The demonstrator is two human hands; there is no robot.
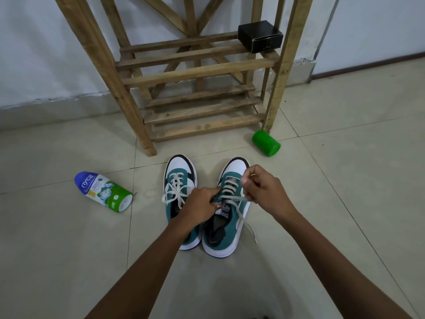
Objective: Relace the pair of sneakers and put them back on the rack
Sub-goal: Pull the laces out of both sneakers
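Pinching the white flat lace (232,199) of the right teal-and-white suede sneaker (226,210), both hands' fingers (247,180) curl tight above its tongue; the laced twin sneaker (178,180) sits just left.

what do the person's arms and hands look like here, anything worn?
Both forearms are bare as far as the frame shows, with no sleeve in view. The left hand and the right hand are bare too: no gloves, and no watch, band or ring visible on either. Fingernails look short and unpainted. No markers or cables attached.
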